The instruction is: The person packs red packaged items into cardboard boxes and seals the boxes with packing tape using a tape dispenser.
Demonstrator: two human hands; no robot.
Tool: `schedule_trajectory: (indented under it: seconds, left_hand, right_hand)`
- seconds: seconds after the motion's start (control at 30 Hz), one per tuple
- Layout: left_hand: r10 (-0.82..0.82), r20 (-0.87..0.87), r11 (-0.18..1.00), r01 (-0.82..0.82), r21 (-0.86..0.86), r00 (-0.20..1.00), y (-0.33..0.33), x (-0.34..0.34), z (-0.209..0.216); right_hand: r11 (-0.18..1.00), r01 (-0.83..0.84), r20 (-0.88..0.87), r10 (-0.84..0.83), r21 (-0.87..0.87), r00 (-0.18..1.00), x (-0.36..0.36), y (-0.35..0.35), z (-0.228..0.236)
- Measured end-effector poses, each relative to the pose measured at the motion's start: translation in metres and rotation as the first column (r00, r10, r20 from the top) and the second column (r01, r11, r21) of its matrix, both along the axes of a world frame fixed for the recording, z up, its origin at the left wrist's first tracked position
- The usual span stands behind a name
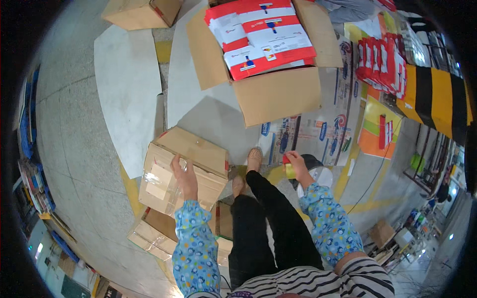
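Note:
My left hand point(185, 176) rests with its fingers apart on a closed cardboard box point(201, 186), which has clear tape and a pale label on its side. That box is tilted and sits on top of another, open cardboard box point(154, 231). My right hand point(299, 168) is closed round a small red-and-yellow object point(290, 172), whose kind I cannot make out. A large open carton point(278, 97) stands ahead of me with its flaps folded out. Stacked in it are flat red-and-white printed packets point(276, 35).
Grey-white sheets point(126, 94) cover part of the floor. A round stool point(322, 176) stands by my right forearm. Red-and-white packets point(382, 64) lie in a bundle at right, near a yellow-and-black striped barrier point(432, 99). Another carton point(141, 12) is at the far left.

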State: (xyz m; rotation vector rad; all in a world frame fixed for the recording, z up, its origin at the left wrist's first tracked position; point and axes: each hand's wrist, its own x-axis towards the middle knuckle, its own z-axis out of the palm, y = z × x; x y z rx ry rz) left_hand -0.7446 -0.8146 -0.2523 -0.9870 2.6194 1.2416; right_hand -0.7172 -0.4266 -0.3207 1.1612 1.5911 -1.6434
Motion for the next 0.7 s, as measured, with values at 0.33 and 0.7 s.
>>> schedule_trajectory:
  seconds: [0.33, 0.7]
  left_hand:
    - [-0.661, -0.072, 0.684, 0.560, -0.468, 0.747, 0.122, -0.193, -0.008]
    - [-0.952, 0.062, 0.239, 0.853, -0.465, 0.301, 0.235, -0.350, -0.053]
  right_hand:
    - [0.965, 0.259, -0.129, -0.252, 0.037, 0.959, -0.050, 0.038, 0.049]
    - [0.811, 0.569, -0.181, -0.544, 0.138, 0.819, -0.102, 0.014, 0.074]
